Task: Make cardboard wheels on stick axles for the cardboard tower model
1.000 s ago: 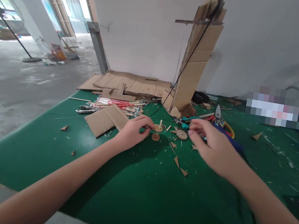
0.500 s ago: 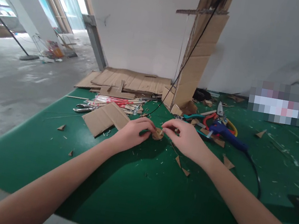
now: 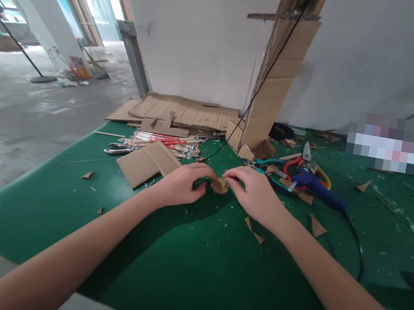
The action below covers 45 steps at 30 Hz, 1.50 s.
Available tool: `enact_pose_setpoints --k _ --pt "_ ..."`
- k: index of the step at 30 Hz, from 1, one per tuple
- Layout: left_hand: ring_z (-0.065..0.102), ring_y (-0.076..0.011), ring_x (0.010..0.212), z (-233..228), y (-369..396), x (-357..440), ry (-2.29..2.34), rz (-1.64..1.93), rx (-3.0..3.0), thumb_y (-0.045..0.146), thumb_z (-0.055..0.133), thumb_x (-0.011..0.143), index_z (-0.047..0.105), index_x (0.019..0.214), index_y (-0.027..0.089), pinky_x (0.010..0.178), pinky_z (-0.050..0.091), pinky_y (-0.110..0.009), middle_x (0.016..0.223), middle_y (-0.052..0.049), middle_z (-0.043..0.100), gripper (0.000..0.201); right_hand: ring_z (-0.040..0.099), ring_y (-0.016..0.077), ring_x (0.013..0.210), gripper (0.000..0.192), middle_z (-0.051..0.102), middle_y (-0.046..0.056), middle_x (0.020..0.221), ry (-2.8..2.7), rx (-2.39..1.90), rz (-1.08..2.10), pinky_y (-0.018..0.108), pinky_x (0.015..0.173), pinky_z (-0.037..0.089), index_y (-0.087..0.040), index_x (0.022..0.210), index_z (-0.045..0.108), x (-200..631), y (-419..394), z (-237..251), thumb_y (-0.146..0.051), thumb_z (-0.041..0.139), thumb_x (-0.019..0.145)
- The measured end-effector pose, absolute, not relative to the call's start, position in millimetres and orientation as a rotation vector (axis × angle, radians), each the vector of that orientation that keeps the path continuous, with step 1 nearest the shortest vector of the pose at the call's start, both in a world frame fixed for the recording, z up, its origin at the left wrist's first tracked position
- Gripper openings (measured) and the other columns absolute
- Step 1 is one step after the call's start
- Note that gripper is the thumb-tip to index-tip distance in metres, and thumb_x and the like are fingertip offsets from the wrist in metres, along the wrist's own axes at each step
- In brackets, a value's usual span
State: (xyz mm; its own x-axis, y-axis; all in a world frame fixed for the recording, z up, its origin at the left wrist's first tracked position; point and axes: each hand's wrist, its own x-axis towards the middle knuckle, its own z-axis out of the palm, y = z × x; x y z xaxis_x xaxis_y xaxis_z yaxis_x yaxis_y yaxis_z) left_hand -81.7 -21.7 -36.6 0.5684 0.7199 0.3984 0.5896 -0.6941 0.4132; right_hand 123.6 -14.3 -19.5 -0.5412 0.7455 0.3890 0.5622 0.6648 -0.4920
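Note:
A small rounded cardboard piece (image 3: pixel 219 186) is between my two hands, just above the green tabletop. My left hand (image 3: pixel 182 185) is closed on its left side with fingers curled and thumb below. On the other side, my right hand (image 3: pixel 254 189) pinches at the upper right edge of the piece. Anything tiny inside that pinch is hidden. Left of my left hand lies a bent flat cardboard sheet (image 3: pixel 141 165). To the right of my right hand is a blue glue gun (image 3: pixel 314 188) with its black cord trailing.
Scissors (image 3: pixel 116 149) and red-and-clear packaged sticks (image 3: pixel 162 139) lie at the back left. Cardboard sheets (image 3: pixel 186 112) are stacked by the wall. A tall cardboard column (image 3: pixel 281 77) stands behind, a black cable hanging along it. Orange-handled pliers (image 3: pixel 295 164) and cardboard scraps (image 3: pixel 317 226) lie rightward.
The small cardboard piece has tilted a little between my fingers. A pale stub seen by my right fingertips earlier no longer shows. The whole view has shifted slightly.

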Motion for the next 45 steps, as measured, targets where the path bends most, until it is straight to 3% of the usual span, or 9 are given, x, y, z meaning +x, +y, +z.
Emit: enact_pose_setpoints --k 19,29,36,41,45 --pt "0.057 -0.0190 0.095 -37 -21 -83 1.113 0.716 2.644 0.015 0.051 0.079 0.063 0.098 0.019 0.088 0.047 -0.037 0.097 -0.005 0.064 0.023 0.058 0.0194 0.087 0.019 0.067 0.006 0.092 -2.337 -0.974 0.411 0.035 0.079 0.044 -0.020 0.089 0.065 119 -9 -32 -0.022 0.047 0.090" --pt "0.056 -0.0205 0.101 -37 -22 -82 1.118 0.644 2.660 0.014 0.050 0.078 0.063 0.106 0.019 0.092 0.045 -0.037 0.109 -0.008 0.060 0.031 0.059 0.0196 0.085 0.018 0.068 0.005 0.090 -2.286 -1.000 0.451 0.035 0.076 0.044 -0.021 0.089 0.065 118 -8 -37 -0.022 0.048 0.088" --pt "0.052 -0.0211 0.108 -27 -29 -80 1.049 0.816 2.569 0.011 0.053 0.073 0.056 0.114 0.021 0.096 0.043 -0.039 0.112 -0.007 0.059 0.043 0.057 0.0150 0.067 0.019 0.067 0.003 0.079 -1.881 -1.153 0.990 0.028 0.057 0.042 -0.019 0.085 0.064 125 -6 -28 -0.034 0.053 0.082" --pt "0.057 -0.0199 0.099 -25 -34 -75 1.129 0.939 2.353 0.026 0.061 0.075 0.052 0.119 0.023 0.083 0.051 -0.035 0.112 -0.007 0.060 0.044 0.052 0.0112 0.061 0.021 0.065 0.004 0.078 -1.562 -1.140 1.443 0.024 0.050 0.034 -0.017 0.079 0.066 129 -4 -26 -0.038 0.063 0.075" --pt "0.059 -0.0173 0.095 -28 -36 -68 1.120 1.063 2.178 0.024 0.061 0.077 0.052 0.116 0.020 0.080 0.051 -0.031 0.109 -0.007 0.062 0.039 0.049 0.0095 0.060 0.020 0.063 0.003 0.076 -1.417 -1.094 1.611 0.023 0.048 0.031 -0.017 0.078 0.067 128 -7 -24 -0.035 0.067 0.071"
